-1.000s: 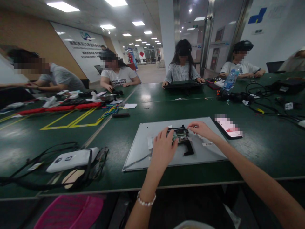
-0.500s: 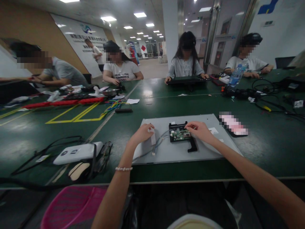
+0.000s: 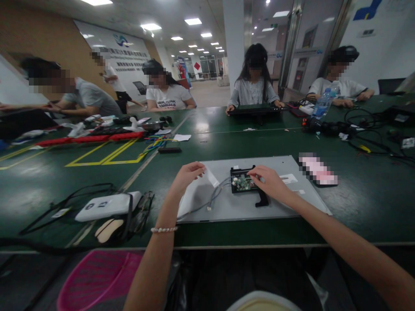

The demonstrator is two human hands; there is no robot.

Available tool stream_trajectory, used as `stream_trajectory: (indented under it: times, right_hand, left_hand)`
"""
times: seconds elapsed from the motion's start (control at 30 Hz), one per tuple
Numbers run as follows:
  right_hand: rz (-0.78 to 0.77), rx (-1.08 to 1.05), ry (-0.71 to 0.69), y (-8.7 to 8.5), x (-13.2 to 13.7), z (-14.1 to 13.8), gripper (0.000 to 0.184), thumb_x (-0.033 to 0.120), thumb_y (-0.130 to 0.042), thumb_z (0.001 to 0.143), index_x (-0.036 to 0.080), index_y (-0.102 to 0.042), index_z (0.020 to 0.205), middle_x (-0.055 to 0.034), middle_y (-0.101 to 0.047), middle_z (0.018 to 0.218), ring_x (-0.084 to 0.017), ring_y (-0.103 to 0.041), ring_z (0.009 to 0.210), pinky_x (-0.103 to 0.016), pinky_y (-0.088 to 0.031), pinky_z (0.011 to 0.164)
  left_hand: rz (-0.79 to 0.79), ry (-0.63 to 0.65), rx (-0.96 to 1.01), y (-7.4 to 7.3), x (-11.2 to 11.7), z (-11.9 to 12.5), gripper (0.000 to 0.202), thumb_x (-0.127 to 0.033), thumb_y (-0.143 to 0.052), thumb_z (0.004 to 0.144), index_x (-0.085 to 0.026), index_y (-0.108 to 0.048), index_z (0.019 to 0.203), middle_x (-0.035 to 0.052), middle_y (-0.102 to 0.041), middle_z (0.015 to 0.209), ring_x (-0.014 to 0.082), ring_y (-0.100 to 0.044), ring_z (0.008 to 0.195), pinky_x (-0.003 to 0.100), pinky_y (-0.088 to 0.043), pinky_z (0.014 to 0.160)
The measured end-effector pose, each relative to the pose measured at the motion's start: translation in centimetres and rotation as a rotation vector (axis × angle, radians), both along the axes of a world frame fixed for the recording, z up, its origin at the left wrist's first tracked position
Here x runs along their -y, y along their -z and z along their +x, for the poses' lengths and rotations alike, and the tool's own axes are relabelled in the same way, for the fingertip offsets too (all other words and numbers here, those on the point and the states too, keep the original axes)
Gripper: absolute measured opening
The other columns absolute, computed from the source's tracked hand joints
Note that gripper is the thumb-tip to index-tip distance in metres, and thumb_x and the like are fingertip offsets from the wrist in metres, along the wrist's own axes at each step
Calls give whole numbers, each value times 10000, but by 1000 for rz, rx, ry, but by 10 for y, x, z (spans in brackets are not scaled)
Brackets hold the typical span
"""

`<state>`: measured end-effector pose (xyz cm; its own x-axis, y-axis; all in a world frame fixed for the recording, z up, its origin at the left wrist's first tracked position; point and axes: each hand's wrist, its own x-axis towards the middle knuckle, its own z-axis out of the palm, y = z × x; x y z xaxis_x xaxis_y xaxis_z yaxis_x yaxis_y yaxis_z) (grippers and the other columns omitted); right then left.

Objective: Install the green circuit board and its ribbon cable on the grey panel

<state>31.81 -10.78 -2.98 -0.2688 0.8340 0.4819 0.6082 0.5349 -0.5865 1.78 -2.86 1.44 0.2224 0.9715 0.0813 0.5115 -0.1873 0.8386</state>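
Observation:
My left hand [image 3: 189, 175] is closed, pinching one end of a thin white strip [image 3: 212, 177] that hangs down to the right over a grey flat panel [image 3: 282, 205]. My right hand [image 3: 266, 178] is closed, its fingertips on or just above the green circuit board [image 3: 243, 183]. What lies between those fingertips is too small to make out. The board sits in a black plastic bracket [image 3: 262, 199] on the panel. From the board's left side, grey-blue wires [image 3: 209, 202] run across the panel toward my left wrist.
Right of the panel lies a phone [image 3: 319, 169]. At left are a white box-shaped device [image 3: 106, 206], a cream-topped mouse [image 3: 109, 230] and black cables. Several people sit around the green table [image 3: 214, 144]; a water bottle [image 3: 320, 106] stands far right. A pink basket [image 3: 97, 278] is below the edge.
My left hand has moved slightly left and up, drawing the white strip into a slant. My right fingertips have shifted a little left over the circuit board.

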Motion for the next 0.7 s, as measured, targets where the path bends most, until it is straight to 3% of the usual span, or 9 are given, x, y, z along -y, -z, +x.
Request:
stream_trajectory:
  times: [0.2, 0.37, 0.5, 0.7]
  right_hand:
    - [104, 136, -171, -3, 13, -25, 356, 247, -487, 912, 222, -556, 1260, -99, -584, 1247, -229, -516, 1180, -424, -414, 1019]
    - [150, 302, -297, -5, 21, -42, 442, 331, -483, 924, 198, -483, 1345, -121, -521, 1354, -252, -422, 1298, -458, -348, 1082]
    - [185, 453, -353, -5, 25, -51, 507, 398, -435, 943, 112, -450, 1361, -157, -461, 1414, -258, -351, 1352, -456, -283, 1119]
    - [197, 570, -408, -7, 30, -60, 515, 438, -401, 953, 120, -452, 1356, -140, -456, 1428, -247, -331, 1367, -451, -221, 1139]
  left_hand:
    - [-120, 148, -60, 11, 6, 8, 230, -364, -643, 663, -154, -682, 747, 17, -668, 686, 145, -597, 653, 262, -469, 664]
    - [-195, 168, -153, 24, 4, 5, 222, -364, -643, 655, -162, -667, 745, 13, -681, 645, 163, -628, 625, 262, -479, 626]
    - [-185, 164, -209, 26, 4, 5, 212, -357, -637, 656, -158, -645, 729, 17, -682, 628, 166, -639, 611, 251, -476, 605]
    - [-109, 176, -263, 24, 9, 9, 173, -325, -606, 686, -161, -639, 730, 22, -681, 617, 178, -653, 616, 257, -474, 610]
